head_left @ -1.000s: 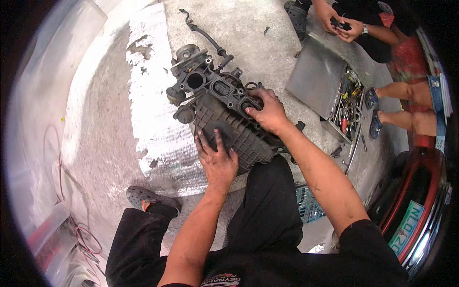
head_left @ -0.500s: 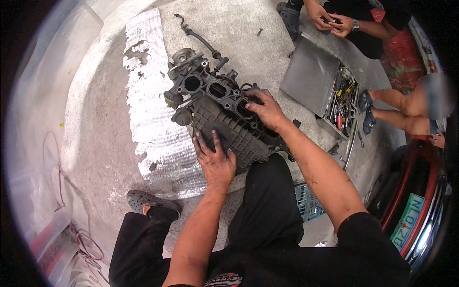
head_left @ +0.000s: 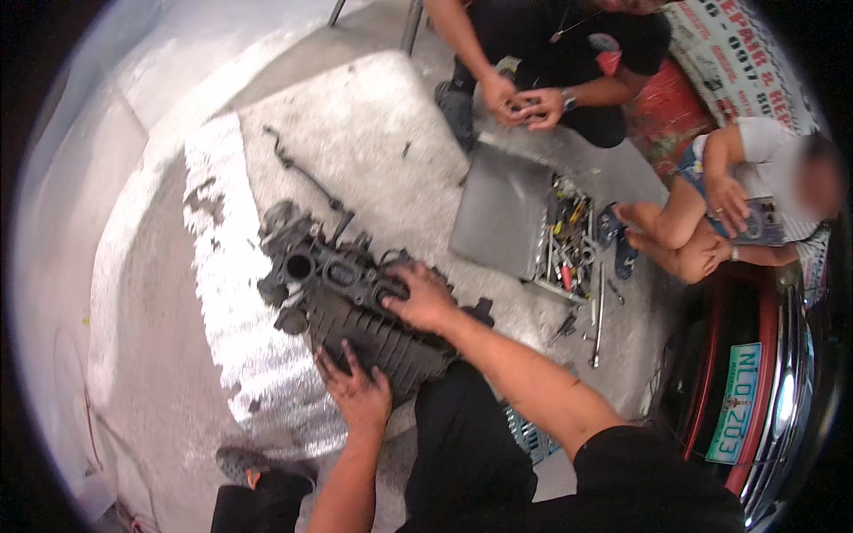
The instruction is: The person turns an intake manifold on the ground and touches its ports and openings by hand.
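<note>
A dark, greasy intake manifold (head_left: 395, 346) with a ribbed plastic body and several ports along one flange lies in front of my knee. Part of it rests over a torn silver foil sheet (head_left: 233, 342). My left hand (head_left: 360, 397) lies on the ribbed face, fingers spread, its fingertips blackened. At the port flange, my right hand (head_left: 425, 298) curls its fingers over the edge and grips the manifold; the thumb sits by a port opening. A thin black hose (head_left: 306, 173) extends on the floor beyond the manifold.
An opened metal toolbox (head_left: 499, 209) full of hand tools stands ahead to the right, a long ratchet-like tool (head_left: 598, 324) beside it. Across from me, a co-worker's hands (head_left: 536, 107) are together. Another person (head_left: 684, 200) sits near a red car (head_left: 702, 373). A blue-grey case (head_left: 531, 433) is by my knee.
The view has tilted up and turned to the right, bringing more of the two people and the car into sight. Both my hands stay on the manifold in about the same places.
</note>
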Action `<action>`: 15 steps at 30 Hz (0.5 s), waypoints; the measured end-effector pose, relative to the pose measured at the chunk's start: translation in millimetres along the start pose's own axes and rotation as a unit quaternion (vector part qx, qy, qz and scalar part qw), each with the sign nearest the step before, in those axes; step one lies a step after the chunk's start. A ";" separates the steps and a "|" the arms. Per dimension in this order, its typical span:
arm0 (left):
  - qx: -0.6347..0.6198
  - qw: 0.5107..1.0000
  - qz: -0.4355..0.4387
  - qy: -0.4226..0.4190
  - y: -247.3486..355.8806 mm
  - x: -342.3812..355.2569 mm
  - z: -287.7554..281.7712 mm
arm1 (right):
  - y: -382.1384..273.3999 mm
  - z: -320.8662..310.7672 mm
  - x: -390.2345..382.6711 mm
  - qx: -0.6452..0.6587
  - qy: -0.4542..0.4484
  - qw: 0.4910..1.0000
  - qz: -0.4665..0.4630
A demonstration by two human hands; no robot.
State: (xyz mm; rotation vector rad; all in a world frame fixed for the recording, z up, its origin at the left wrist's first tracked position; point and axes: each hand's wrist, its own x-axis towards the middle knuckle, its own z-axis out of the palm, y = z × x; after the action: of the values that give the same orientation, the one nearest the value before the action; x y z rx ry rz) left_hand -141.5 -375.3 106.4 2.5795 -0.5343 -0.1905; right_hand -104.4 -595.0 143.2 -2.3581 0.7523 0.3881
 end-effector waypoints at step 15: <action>0.018 0.999 0.027 0.012 -0.2 -6.4 -11.9 | 27.5 9.5 10.1 0.136 0.097 0.984 -0.053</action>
State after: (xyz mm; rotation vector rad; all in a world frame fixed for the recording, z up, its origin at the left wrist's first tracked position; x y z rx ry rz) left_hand -144.5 -367.2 116.9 2.5945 -0.6033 -0.1327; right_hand -113.8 -610.7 118.4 -2.1830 0.7136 0.0070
